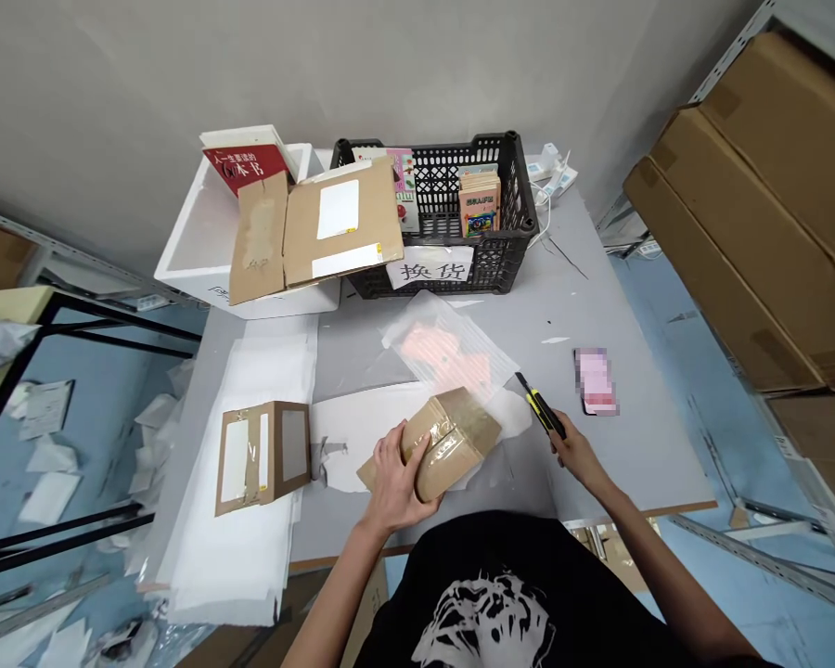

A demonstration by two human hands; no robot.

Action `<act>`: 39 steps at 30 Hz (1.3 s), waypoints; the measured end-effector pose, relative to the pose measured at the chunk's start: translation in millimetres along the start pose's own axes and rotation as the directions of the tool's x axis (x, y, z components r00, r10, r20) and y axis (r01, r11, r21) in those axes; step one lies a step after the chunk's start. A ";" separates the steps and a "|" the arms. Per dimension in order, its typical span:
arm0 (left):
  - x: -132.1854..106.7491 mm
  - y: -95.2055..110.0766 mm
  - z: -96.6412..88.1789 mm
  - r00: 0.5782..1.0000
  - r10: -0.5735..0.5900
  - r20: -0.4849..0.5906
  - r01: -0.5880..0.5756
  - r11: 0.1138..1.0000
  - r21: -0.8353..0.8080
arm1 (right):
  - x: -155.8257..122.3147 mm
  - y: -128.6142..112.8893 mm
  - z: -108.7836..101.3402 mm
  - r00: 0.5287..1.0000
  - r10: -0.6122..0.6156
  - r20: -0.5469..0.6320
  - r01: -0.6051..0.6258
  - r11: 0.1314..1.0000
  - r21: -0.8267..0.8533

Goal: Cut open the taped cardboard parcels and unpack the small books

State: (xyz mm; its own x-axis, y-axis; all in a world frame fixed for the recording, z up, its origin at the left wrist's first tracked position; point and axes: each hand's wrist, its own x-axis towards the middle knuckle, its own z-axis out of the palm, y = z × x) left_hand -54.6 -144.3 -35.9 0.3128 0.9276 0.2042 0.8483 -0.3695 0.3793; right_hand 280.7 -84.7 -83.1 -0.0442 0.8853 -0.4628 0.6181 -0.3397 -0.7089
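A small brown cardboard package (459,434) with shiny clear tape lies tilted near the table's front edge. My left hand (398,478) grips its left end, thumb and fingers over the cardboard. In my right hand (576,452) is a black and yellow utility knife (541,404), its tip pointing up and to the left, apart from the package. Just behind the package lies a translucent plastic sleeve (491,357) with pinkish contents that are blurred. Another taped cardboard box (251,459) with white labels stands to the left of my left hand.
At the back are a white foam box (195,237) with a red book (247,167), and a black crate (507,246) holding books. An opened cardboard piece (299,241) rests across them. White sheets (215,566) lie left, a phone (597,380) right. Large cartons (758,213) stand at far right.
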 end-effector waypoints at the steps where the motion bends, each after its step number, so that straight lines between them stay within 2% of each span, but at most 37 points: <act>1: -2.8 -1.0 3.5 1.000 0.016 0.013 -0.016 1.000 -0.006 | -3.4 -9.7 -9.0 0.999 -0.004 0.044 0.002 0.998 0.056; 5: -9.7 0.6 16.3 0.999 0.037 0.034 -0.037 0.999 -0.009 | -17.3 -54.3 -35.7 0.981 -0.092 0.173 0.068 0.988 0.139; 8: -10.1 2.0 19.2 0.999 0.012 0.030 -0.012 1.000 -0.003 | -23.8 -83.3 -44.0 0.935 -0.207 0.287 0.187 0.978 0.097; 11: -10.2 1.2 19.1 1.000 0.000 0.024 0.000 1.000 -0.012 | -25.3 -97.5 -44.7 0.880 -0.315 0.356 0.324 0.945 0.036; 13: -10.5 0.3 19.4 1.000 -0.002 0.023 0.002 1.000 -0.020 | -25.4 -98.5 -43.3 0.848 -0.369 0.380 0.394 0.919 0.012; 16: -11.1 -0.6 20.5 1.000 -0.007 0.029 0.008 1.000 -0.025 | -26.8 -94.0 -42.9 0.822 -0.399 0.407 0.433 0.901 0.008; 23: -12.6 -2.0 20.7 0.999 -0.022 0.036 0.024 0.999 -0.034 | -30.3 -89.0 -55.1 0.849 -0.324 0.417 0.359 0.934 -0.006; 29: -10.9 -1.5 20.4 0.998 -0.038 0.043 0.039 0.999 -0.033 | -26.0 -86.7 -55.1 0.808 -0.308 0.502 0.352 0.936 0.007; 39: -9.6 -1.2 21.8 0.996 -0.073 0.044 0.073 0.997 0.001 | -23.8 -87.0 -64.8 0.794 -0.321 0.517 0.393 0.919 -0.034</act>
State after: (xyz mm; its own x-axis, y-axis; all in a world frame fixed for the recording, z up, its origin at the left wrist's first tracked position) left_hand -49.3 -151.6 -58.0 0.2686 0.9537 0.1356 0.8695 -0.3006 0.3919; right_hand 278.8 -55.7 24.1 -0.6389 0.6476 -0.4153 0.5772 0.0466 -0.8153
